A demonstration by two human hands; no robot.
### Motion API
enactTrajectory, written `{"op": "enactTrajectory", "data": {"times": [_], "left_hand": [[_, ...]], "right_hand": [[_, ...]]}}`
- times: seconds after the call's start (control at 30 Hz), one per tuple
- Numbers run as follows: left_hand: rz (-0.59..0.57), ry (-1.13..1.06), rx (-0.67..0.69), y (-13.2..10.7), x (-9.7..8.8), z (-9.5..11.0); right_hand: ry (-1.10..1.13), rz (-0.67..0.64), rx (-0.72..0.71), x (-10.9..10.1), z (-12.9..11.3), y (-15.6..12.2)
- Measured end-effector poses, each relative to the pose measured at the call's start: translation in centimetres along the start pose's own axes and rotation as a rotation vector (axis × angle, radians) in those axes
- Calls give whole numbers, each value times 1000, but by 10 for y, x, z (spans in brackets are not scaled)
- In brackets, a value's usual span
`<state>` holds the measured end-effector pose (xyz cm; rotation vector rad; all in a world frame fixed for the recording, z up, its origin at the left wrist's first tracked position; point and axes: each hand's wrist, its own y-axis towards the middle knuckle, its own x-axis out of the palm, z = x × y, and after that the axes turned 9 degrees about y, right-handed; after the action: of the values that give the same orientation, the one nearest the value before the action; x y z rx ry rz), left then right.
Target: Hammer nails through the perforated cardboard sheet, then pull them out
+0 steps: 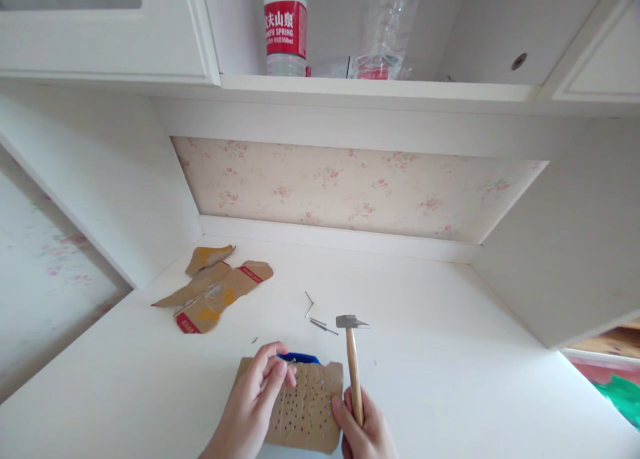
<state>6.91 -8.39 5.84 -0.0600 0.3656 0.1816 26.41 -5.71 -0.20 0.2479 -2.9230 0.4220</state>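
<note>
My right hand (365, 422) is closed around the wooden handle of a hammer (354, 369), whose metal head points up. The thumb of that hand lies at the right edge of a piece of brown cardboard (307, 406), which is dotted with many small holes. Over the cardboard's upper left part, my left hand (260, 392) is closed in a pinch, with a small metal nail (293, 361) at its fingertips. Most of the nail is hidden by the fingers. A blue object (300, 358) shows behind the cardboard's top edge; the rest of it is covered.
Several loose nails (320, 324), some seemingly bent, lie on the white desk (425, 312) beyond the hammer. Torn cardboard pieces (215, 292) lie at the back left. Above, a shelf (380, 89) holds plastic bottles (286, 29), and side panels (555, 246) flank the desk.
</note>
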Motion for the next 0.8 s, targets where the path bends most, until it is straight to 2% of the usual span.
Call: {"op": "enactTrajectory", "data": {"times": [0.1,0.2,0.37,0.47,0.67,0.8], "left_hand": [[-35,94,22,2,-6,-4],[-58,87,47,2,-9,-3],[-84,-15,-27,-2,-7,2],[-104,36,-5,-4,-2,5],[-9,181,42,-3,9,7],[69,337,189,1,13,11]], "right_hand": [[26,-22,52,1,-1,-2],[18,-31,58,2,-4,-4],[-14,-44,91,1,-10,-6],[-19,-48,86,1,-14,-7],[-34,-45,82,2,-16,-8],[-30,-41,70,2,-16,-8]]}}
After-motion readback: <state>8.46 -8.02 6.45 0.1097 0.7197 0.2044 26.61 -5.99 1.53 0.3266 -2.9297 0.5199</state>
